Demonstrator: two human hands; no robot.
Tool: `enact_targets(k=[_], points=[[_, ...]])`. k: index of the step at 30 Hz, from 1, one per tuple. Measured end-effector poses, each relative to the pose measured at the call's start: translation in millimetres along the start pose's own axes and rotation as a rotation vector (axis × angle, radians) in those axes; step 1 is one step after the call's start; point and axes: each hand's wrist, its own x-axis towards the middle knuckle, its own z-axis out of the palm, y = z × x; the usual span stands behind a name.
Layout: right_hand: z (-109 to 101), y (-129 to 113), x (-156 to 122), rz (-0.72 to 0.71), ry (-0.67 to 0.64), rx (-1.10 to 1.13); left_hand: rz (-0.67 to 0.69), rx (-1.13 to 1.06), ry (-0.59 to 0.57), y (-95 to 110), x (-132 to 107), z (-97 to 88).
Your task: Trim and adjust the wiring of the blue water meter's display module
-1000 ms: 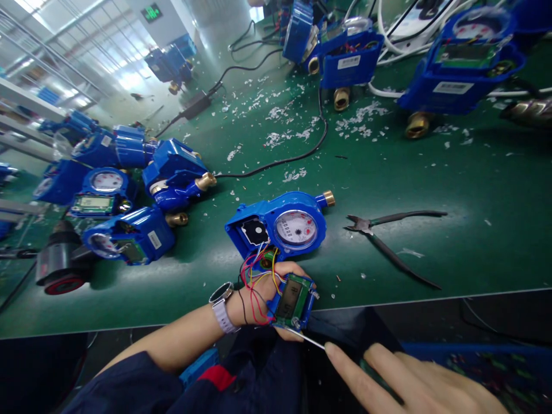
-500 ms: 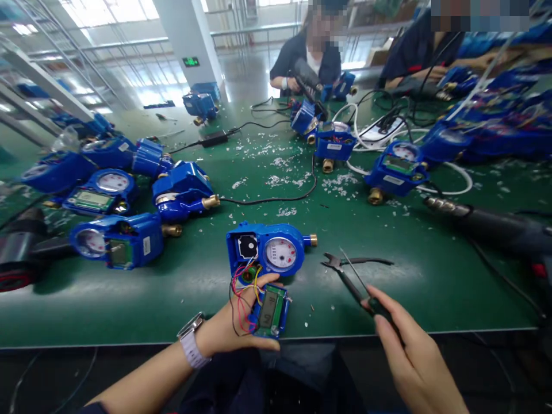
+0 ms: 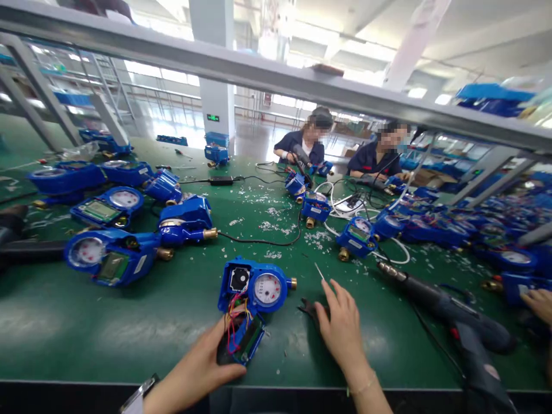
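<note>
My left hand (image 3: pixel 202 365) is closed round a small blue display module (image 3: pixel 245 344) at the table's near edge. Red, yellow and black wires (image 3: pixel 235 313) run from the module up into an open blue water meter (image 3: pixel 257 286) lying flat just behind it. My right hand (image 3: pixel 340 328) rests to the right of the meter, on top of black pliers (image 3: pixel 307 307). It holds a thin screwdriver, whose metal tip (image 3: pixel 319 270) sticks out past the fingers. The screwdriver's handle is hidden under the hand.
Several blue water meters (image 3: pixel 112 256) lie at the left and more at the right (image 3: pixel 357 236). A black heat gun (image 3: pixel 452 319) lies to the right. Two people sit working at the far side. Another person's hand (image 3: pixel 538 302) shows at the right edge. White scraps and cables litter the green table (image 3: pixel 129 328).
My head has tilted up, bringing the far workers into view. My right hand moved from below the table edge up to the pliers, carrying the screwdriver. My left hand lowered the module onto the table.
</note>
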Motion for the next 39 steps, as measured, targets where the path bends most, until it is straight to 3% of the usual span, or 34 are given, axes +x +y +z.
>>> enact_targets(k=[2, 6, 10, 13, 16, 19, 21, 24, 30, 34, 39], points=[[2.7, -23.4, -1.4, -0.064, 0.029, 0.045, 0.014, 0.006, -0.008, 7.7, 9.8, 3.2], [28.0, -54.3, -2.4, -0.053, -0.056, 0.306, 0.096, -0.008, 0.049, 17.1, 35.5, 14.1], [60.1, -48.8, 11.4, -0.037, -0.003, 0.344, 0.124, -0.034, 0.065, 23.3, 55.5, 23.9], [68.0, -38.2, 18.7, -0.046, 0.011, 0.352, 0.143, -0.093, 0.049, 26.0, 50.7, 26.6], [58.2, -36.9, 11.6, -0.023, 0.037, 0.403, 0.138, -0.274, 0.081, 26.1, 27.5, 25.7], [38.4, -51.3, -7.0, 0.054, 0.091, 0.492, 0.11, -0.734, 0.06, 26.9, -0.5, 22.3], [24.1, -68.7, -21.1, 0.09, 0.115, 0.56, 0.063, -1.095, -0.085, 28.7, -13.9, 19.3], [5.9, -100.0, -40.9, 0.02, 0.131, 0.625, 0.043, -1.34, -0.26, 32.1, -24.8, 15.2], [-4.5, -140.6, -66.3, -0.274, 0.069, 0.571, 0.13, -1.349, -0.358, 45.5, -34.8, 16.1], [-9.5, -148.8, -68.5, -0.302, 0.013, 0.548, 0.202, -1.282, -0.398, 55.0, -39.9, 19.2], [-25.4, -158.7, -62.9, -0.281, 0.016, 0.662, 0.193, -1.22, -0.453, 60.7, -45.7, 20.2]])
